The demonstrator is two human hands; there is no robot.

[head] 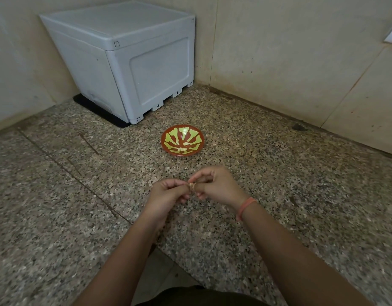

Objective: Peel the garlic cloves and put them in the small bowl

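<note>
My left hand (168, 192) and right hand (214, 184) meet above granite counter (278, 195), both pinching one garlic clove (192, 186) between fingertips. Small bowl (182, 140) at twelve o'clock, near — pale peeled cloves inside. Best approach, I judge: steady clove, lift papery skin from tip — don't crush.

A garlic clove (192, 186) is pinched between the fingertips of the left hand (168, 194) and the right hand (216, 186), both held just above the speckled stone counter (58, 184). An orange band (245, 208) is worn on the right wrist. The small bowl (183, 139), red with a yellow-green pattern, is set just beyond the hands, with a couple of pale bits in it. A white plastic box (124, 62) is parked well beyond the left hand.
</note>
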